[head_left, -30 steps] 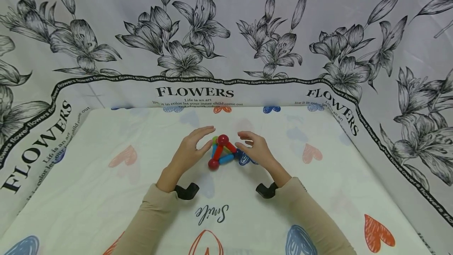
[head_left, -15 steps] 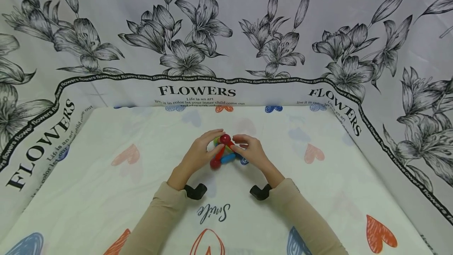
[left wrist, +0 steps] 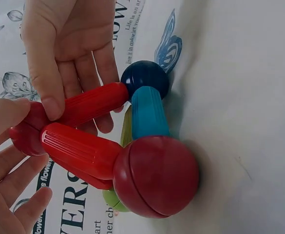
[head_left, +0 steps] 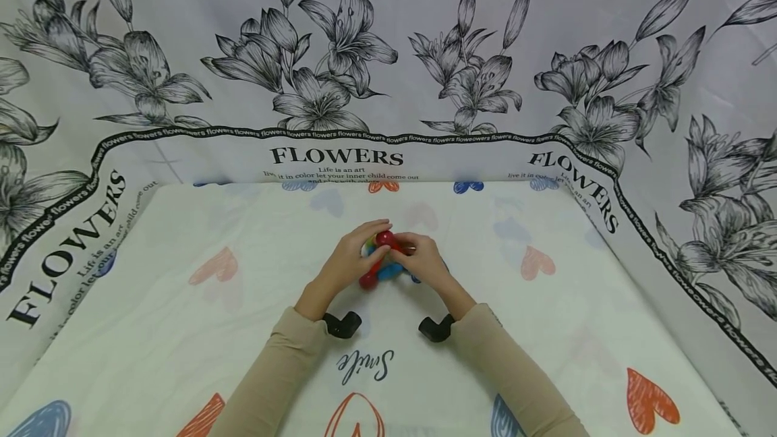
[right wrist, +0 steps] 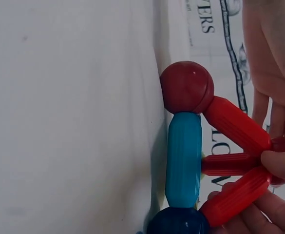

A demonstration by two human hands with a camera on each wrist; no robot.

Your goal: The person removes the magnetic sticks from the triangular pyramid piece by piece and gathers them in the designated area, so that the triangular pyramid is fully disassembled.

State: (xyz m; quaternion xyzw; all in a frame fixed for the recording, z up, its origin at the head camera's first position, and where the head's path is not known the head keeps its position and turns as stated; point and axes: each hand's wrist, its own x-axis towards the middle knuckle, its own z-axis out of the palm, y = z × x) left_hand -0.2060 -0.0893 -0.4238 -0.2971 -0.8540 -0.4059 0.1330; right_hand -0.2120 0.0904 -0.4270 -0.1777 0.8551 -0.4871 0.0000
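A pyramid of toy building sticks and balls (left wrist: 81, 150) stands on the white cloth at mid-table. Three red sticks slope up to a red ball (head_left: 385, 238) at its peak. A light-blue stick (right wrist: 183, 160) links a large red ball (left wrist: 157, 176) and a dark blue ball (left wrist: 145, 79) along the near bottom edge; a green ball (left wrist: 114, 201) shows partly behind. My left hand (head_left: 349, 258) holds the peak ball between thumb and fingers. From the other side, my right hand (head_left: 427, 261) pinches the peak where a red stick joins it.
The table cloth (head_left: 152, 329) carries printed hearts and the word Smile. A flower-printed curtain (head_left: 425, 100) encloses the table at the back and sides. Black camera mounts (head_left: 342, 325) sit at both wrists.
Both hands have closed inward from either side of the pyramid and now grip its peak. The pyramid has stayed in about the same place.
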